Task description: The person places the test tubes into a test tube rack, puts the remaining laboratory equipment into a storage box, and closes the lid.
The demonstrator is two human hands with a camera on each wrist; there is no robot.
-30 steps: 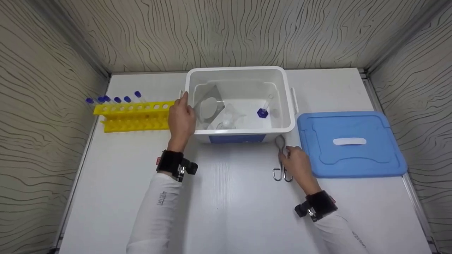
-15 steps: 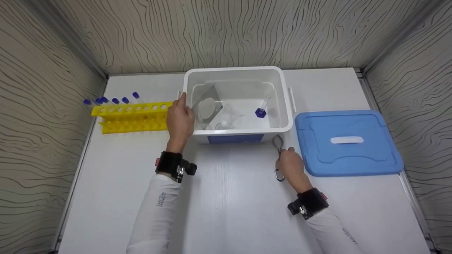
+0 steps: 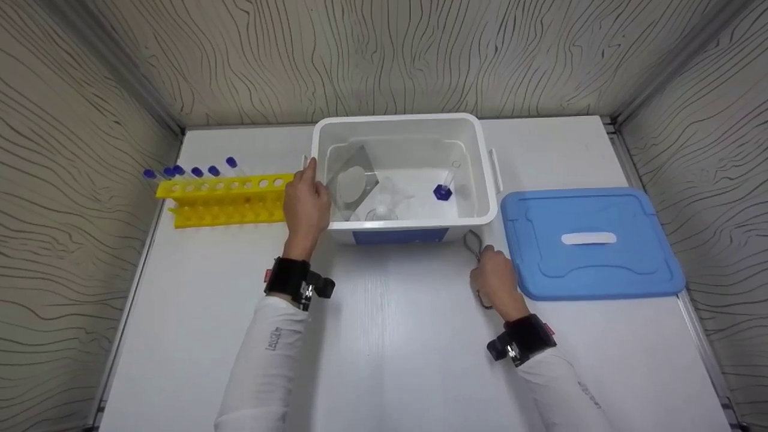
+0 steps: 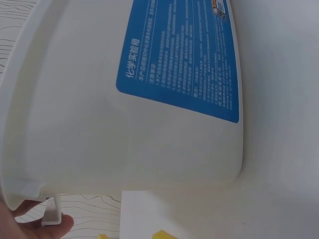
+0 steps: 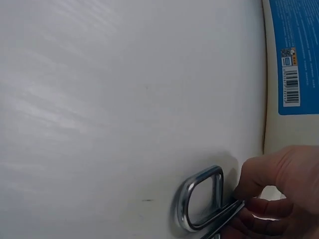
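Observation:
My left hand (image 3: pixel 306 201) holds the left rim and handle of the white plastic bin (image 3: pixel 487 180), whose blue-labelled wall (image 4: pixel 149 114) fills the left wrist view. My right hand (image 3: pixel 495 277) grips metal tongs (image 3: pixel 473 241) on the table just in front of the bin's right corner; one handle loop of the tongs (image 5: pixel 199 199) shows beside my fingers (image 5: pixel 264 184). Inside the bin lie a clear square plate (image 3: pixel 351 178), clear glassware (image 3: pixel 387 201) and a blue-capped tube (image 3: pixel 445 187).
A yellow tube rack (image 3: pixel 225 198) with several blue-capped tubes stands left of the bin. The bin's blue lid (image 3: pixel 591 243) lies flat at the right. Patterned walls close in the white table (image 3: pixel 384 348) on three sides.
My right hand has closed round the tongs and turned them on the table, so the two handle loops are now mostly hidden under it. The left hand has stayed on the bin.

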